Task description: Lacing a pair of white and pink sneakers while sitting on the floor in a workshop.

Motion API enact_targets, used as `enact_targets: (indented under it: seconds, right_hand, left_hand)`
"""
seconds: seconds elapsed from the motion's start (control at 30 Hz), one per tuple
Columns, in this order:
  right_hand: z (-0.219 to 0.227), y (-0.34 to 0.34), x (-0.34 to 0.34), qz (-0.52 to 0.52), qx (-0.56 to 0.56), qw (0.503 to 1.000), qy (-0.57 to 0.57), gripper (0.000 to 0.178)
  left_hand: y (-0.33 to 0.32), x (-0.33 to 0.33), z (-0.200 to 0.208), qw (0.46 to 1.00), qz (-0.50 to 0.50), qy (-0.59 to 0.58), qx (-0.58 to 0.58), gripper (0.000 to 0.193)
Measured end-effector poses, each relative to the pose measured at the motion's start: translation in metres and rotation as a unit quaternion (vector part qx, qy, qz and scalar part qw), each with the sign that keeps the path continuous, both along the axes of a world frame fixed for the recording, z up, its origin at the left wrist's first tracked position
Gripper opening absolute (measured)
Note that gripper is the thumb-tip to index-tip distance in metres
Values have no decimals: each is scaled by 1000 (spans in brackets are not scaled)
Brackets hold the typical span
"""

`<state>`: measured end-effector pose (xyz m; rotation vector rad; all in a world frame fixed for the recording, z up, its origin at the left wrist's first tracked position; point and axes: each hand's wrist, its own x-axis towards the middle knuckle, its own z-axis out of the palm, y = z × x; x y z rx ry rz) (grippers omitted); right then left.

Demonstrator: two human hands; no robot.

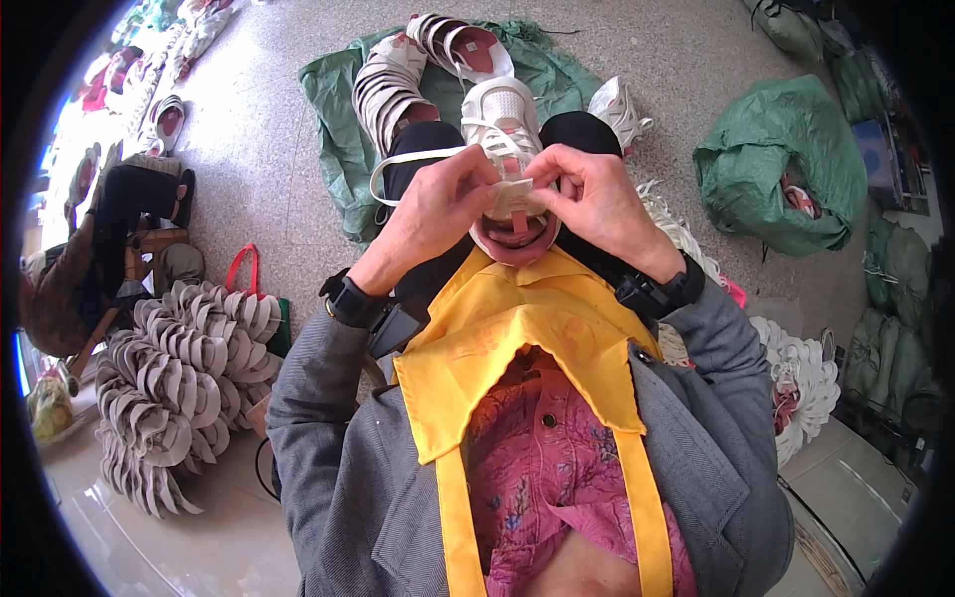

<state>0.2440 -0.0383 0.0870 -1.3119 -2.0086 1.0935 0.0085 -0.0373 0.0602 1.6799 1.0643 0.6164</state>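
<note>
A white sneaker (497,103) with a pink lining sits between my knees, its toe pointing away from me and its opening toward me. Flat white lacing crosses its front. My left hand (444,199) is closed in a pinch at the upper end of the lacing, beside the tongue. From there a white shoelace (382,171) loops out to the left. Opposite it, my right hand (595,197) pinches a flat white end that spans the small gap between both hands. Whether that piece is lace or part of the shoe's edge is hard to tell.
Nested white shoe uppers (390,88) curve across a green sheet (333,104) ahead. Another white shoe (617,107) lies right of my knees. A green sack (781,164) stands at right, stacked grey pieces (184,383) at left. A seated person (85,249) is far left.
</note>
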Motion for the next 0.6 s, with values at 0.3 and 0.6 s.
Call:
enact_targets:
  seconds: [0.3, 0.6]
  right_hand:
    - [-27, -13, -4, 145, 265, 952, -44, 14]
    - [-30, -9, -2, 129, 309, 941, 40, 11]
  left_hand:
    - [3, 6, -8, 996, 72, 31, 47, 8]
    - [3, 19, -7, 986, 133, 55, 85, 15]
